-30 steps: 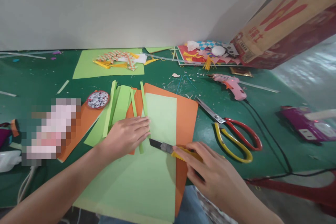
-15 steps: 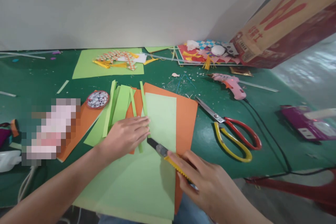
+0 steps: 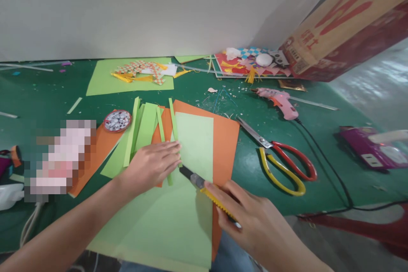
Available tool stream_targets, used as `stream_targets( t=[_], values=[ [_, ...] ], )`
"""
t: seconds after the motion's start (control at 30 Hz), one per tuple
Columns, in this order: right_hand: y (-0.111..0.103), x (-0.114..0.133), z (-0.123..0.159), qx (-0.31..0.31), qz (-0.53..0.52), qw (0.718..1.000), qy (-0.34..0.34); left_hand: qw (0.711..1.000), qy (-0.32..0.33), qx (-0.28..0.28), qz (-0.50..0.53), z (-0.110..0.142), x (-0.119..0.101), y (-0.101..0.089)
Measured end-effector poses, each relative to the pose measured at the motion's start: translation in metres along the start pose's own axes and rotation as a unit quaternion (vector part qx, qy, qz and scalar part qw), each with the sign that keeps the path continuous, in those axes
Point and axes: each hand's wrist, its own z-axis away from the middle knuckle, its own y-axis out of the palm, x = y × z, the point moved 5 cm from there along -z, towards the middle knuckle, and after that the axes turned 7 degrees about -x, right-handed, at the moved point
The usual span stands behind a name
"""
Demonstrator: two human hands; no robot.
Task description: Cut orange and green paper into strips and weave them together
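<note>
My left hand (image 3: 153, 165) lies flat, fingers together and stretched out, pressing on a light green paper sheet (image 3: 178, 216) and a thin green strip at its left edge. My right hand (image 3: 255, 223) is closed round a yellow utility knife (image 3: 207, 191); the dark blade tip rests on the green sheet just below my left fingertips. The green sheet lies on an orange sheet (image 3: 226, 140). Several cut green strips (image 3: 143, 129) fan out above my left hand.
Red-and-yellow scissors (image 3: 280, 161) lie to the right on the green table (image 3: 44, 97). A pink glue gun (image 3: 280, 102) with a black cord, a round tin of googly eyes (image 3: 117, 120), woven paper crafts (image 3: 140, 71), a cardboard box (image 3: 344, 29) and a purple power strip (image 3: 366, 148) surround them.
My right hand has drawn back toward me and swung the knife from nearly level to a steeper slant; the blade tip stays near my left fingertips. The left hand has not moved.
</note>
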Motion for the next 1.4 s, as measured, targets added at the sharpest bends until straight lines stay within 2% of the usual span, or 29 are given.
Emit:
stream_targets(
  t=[0.47,0.9,1.4],
  values=[
    [0.003,-0.003,-0.008,-0.008,0.012,1.0,0.001,1.0,-0.002,-0.022,0.015,-0.001,0.0,-0.001],
    [0.003,-0.008,-0.003,-0.029,0.033,0.999,0.005,1.0,-0.003,-0.016,0.005,-0.001,0.001,0.0],
    [-0.002,-0.014,0.006,0.003,-0.001,1.0,0.002,1.0,-0.006,-0.005,0.011,0.0,0.003,0.0]
  ],
)
